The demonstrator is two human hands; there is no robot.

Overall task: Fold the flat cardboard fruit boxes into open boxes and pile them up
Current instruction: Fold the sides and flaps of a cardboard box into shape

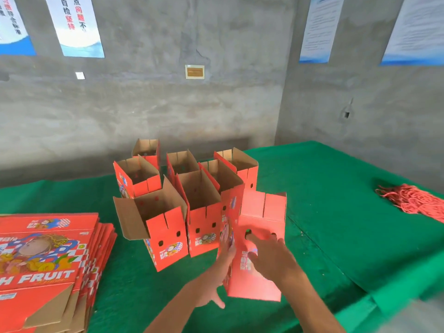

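A folded red fruit box (pixel 258 280) stands upright on the green table (pixel 336 212), at the right end of a cluster of several folded open boxes (pixel 165 227). My right hand (pixel 271 258) lies flat against its near face, fingers straight, a fingertip at one of the round holes. My left hand (pixel 216 277) presses the box's left side with straight fingers, thumb pointing down. A stack of flat printed boxes (pixel 45 260) lies at the left edge of the table.
A bundle of red cords (pixel 418 203) lies at the table's right. The grey concrete wall (pixel 192 104) with posters stands behind the boxes. The table's front right corner drops off near my right forearm.
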